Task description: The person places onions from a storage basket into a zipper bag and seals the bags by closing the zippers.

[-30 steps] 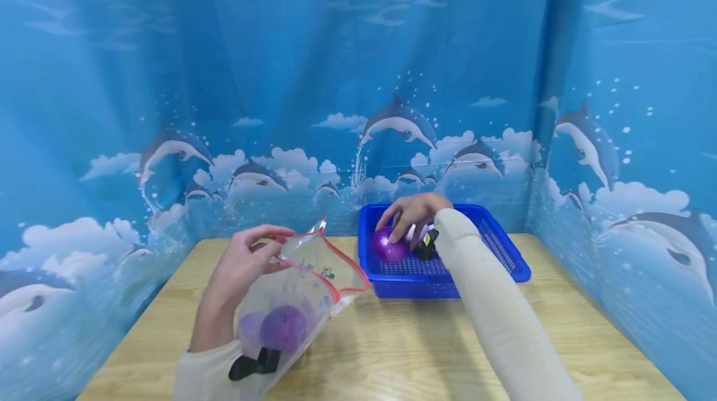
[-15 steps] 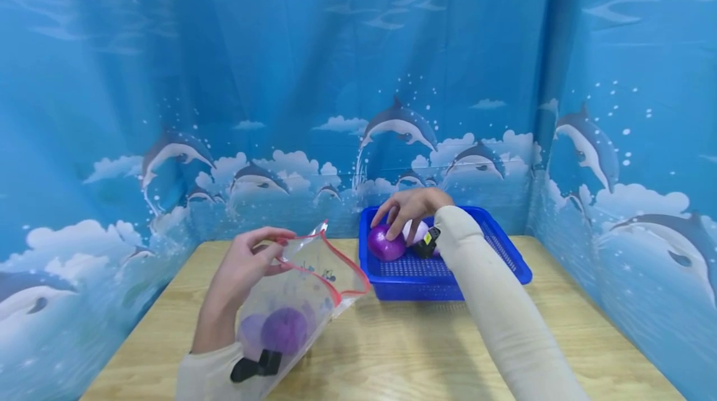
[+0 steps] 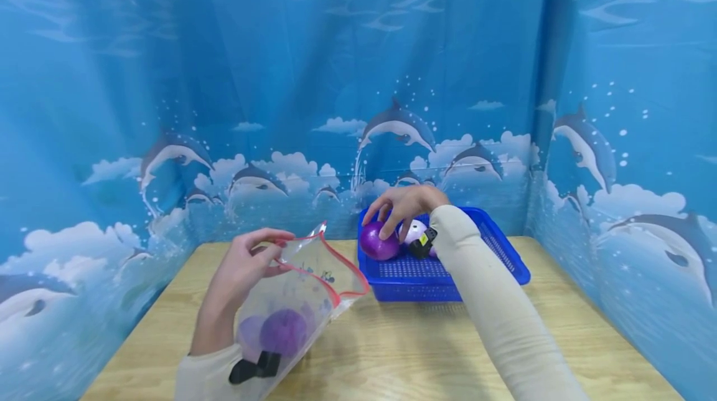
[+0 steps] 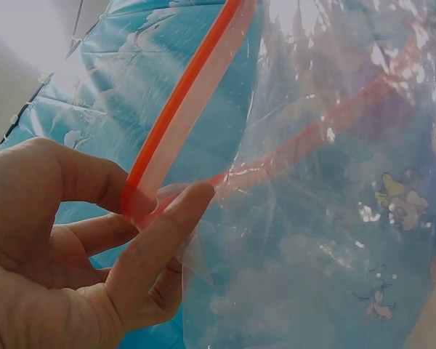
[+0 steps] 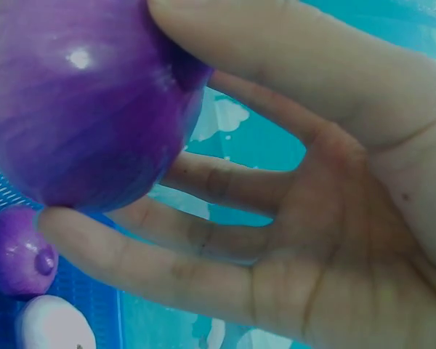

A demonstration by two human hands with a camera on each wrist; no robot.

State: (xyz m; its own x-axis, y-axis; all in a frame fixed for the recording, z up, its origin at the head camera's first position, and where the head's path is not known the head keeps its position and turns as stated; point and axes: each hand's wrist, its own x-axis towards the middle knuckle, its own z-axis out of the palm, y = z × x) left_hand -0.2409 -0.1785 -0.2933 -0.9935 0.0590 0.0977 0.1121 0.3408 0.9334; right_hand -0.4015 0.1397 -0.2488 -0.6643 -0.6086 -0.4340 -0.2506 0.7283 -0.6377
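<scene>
My right hand [image 3: 406, 205] grips a shiny purple onion [image 3: 378, 243] between thumb and fingers, over the left end of the blue basket [image 3: 417, 292]. In the right wrist view the onion [image 5: 80, 109] fills the upper left, its pointed end towards the palm. My left hand [image 3: 246, 264] pinches the red-edged rim of a clear zip bag [image 3: 319, 270], whose mouth gapes towards the basket. Through the bag's wall show a purple onion [image 3: 284, 332] and a paler round thing [image 3: 251, 332]. The left wrist view has the red zip strip [image 4: 174, 109] between thumb and fingers.
Inside the basket lie another purple onion [image 5: 22, 251] and a white round thing [image 5: 58, 323], partly behind the right wrist in the head view. A wooden table [image 3: 381, 351] carries the basket. Blue dolphin-print curtains [image 3: 313, 77] stand behind and at both sides.
My right hand has shifted the onion slightly left and up within the basket area, so more of the white round thing shows. The left hand and bag have hardly moved.
</scene>
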